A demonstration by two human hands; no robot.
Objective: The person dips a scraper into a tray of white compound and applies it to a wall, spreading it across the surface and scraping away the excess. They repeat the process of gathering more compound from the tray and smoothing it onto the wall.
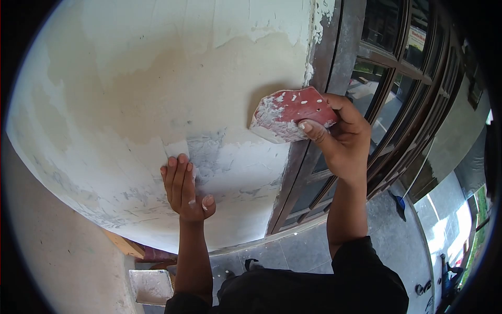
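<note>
In my right hand is a flat, dull-red plate of irregular outline, smeared with white putty. The thumb lies on its near face and the fingers are behind it. The plate is held up in front of the wall's right edge, by the door frame. My left hand is at the wall, its fingers pressing what looks like a pale flat scraper, mostly covered by them. White putty marks that thumb. Grey streaks and fresh white patches surround the hand.
A dark wooden door frame with glass panes runs along the right. Below left stands a putty-smeared white container near a wooden piece. A blue-and-black object lies on the grey tiled floor.
</note>
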